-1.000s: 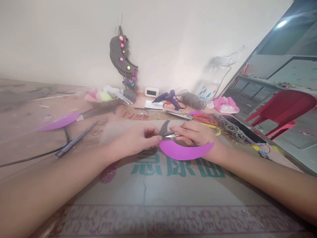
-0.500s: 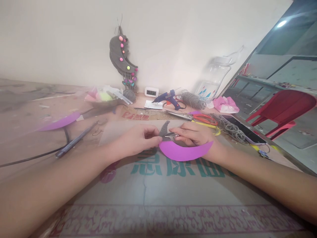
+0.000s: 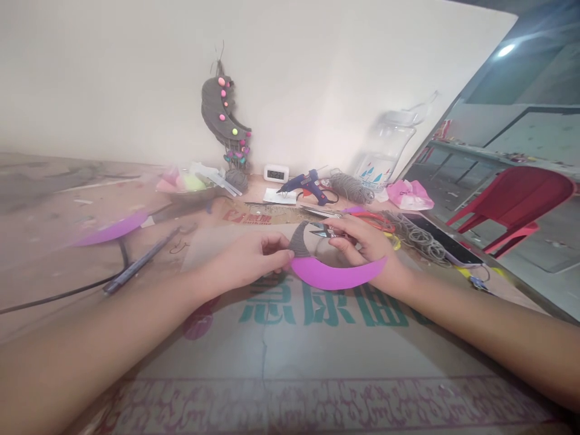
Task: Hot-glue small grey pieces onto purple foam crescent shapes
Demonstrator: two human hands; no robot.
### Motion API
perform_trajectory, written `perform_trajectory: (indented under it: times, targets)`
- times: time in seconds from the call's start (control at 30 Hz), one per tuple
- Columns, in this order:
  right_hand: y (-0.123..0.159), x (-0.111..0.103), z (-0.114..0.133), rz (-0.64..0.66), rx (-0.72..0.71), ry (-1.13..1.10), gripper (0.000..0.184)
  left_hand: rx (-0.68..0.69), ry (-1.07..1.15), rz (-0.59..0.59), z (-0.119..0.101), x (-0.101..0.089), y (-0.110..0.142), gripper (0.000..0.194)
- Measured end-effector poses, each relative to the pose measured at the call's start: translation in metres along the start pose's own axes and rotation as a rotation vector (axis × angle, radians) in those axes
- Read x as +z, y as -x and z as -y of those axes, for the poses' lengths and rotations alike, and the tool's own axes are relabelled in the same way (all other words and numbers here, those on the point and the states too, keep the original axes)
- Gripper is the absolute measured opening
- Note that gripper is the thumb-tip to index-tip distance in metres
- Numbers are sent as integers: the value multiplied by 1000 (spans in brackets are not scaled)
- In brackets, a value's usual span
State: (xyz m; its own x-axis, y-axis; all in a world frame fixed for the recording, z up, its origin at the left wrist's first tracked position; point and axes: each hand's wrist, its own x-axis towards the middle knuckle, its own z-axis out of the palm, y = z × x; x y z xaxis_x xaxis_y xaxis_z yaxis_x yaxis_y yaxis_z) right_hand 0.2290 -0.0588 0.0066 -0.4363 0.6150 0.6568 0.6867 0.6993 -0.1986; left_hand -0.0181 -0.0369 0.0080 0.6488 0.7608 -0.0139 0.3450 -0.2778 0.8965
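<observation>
Pinched by its left side in my left hand (image 3: 260, 254) is a purple crescent (image 3: 338, 278), seemingly of card or foam. Its upper left arm is wrapped in grey cord (image 3: 299, 240); the rest is bare purple. My right hand (image 3: 369, 244) is closed around small thread snips (image 3: 325, 232). Their pointed blades are parted and face left, just right of the cord-wrapped arm and apart from it. The bare right tip of the crescent lies near my right wrist.
Behind my hands lie a blue glue gun (image 3: 310, 184), large scissors (image 3: 374, 220), grey cord (image 3: 426, 238) and a phone (image 3: 441, 240). A pen (image 3: 140, 263) lies left. A finished crescent hanging (image 3: 220, 112) is on the wall; a clear jug (image 3: 385, 148) stands at the back right.
My right hand has drawn the snips up and right, away from the cord wrapping. Their blades now show apart. My left hand keeps its hold on the crescent.
</observation>
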Motion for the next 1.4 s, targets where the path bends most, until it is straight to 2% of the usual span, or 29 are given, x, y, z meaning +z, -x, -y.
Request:
perform_trajectory:
  times: [0.3, 0.5, 0.7, 1.13, 1.27, 1.4]
  targets:
    - [1, 5, -10, 5, -53, 17, 25, 1, -14, -2, 0, 0, 0, 21]
    - [1, 9, -11, -1, -139, 102, 28, 23, -32, 23, 3, 0, -1, 24]
    - [-1, 8, -8, 0, -154, 113, 30, 65, -67, 31, 0, 0, 1, 25]
    - [-1, 9, -12, 11, -179, 77, 27, 49, -112, 44, -4, -1, 2, 27]
    - [0, 8, -10, 18, -136, 45, 28, 49, -83, 51, -2, -1, 1, 26]
    - [-1, 2, 1, 35, 27, -100, 30, 14, -69, 40, -1, 0, 1, 25]
